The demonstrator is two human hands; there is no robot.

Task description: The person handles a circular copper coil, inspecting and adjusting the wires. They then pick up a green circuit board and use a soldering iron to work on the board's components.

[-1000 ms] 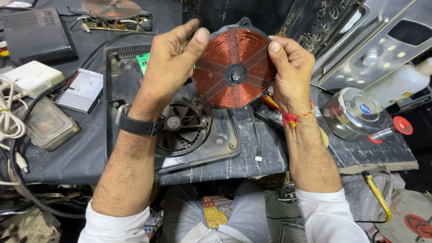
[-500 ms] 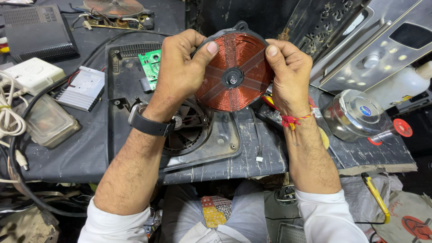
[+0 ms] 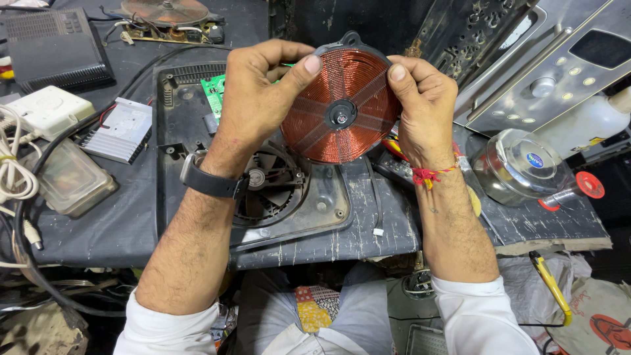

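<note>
- Our left hand (image 3: 253, 105): black wristwatch (image 3: 209, 181) on wrist, bare forearm.
- Our right hand (image 3: 424, 108): red-yellow thread band (image 3: 430, 174) tied at wrist.
- White sleeves (image 3: 172, 329) rolled near both elbows.

A round blue label (image 3: 534, 160) sits on the steel lid (image 3: 519, 167), far right
</note>
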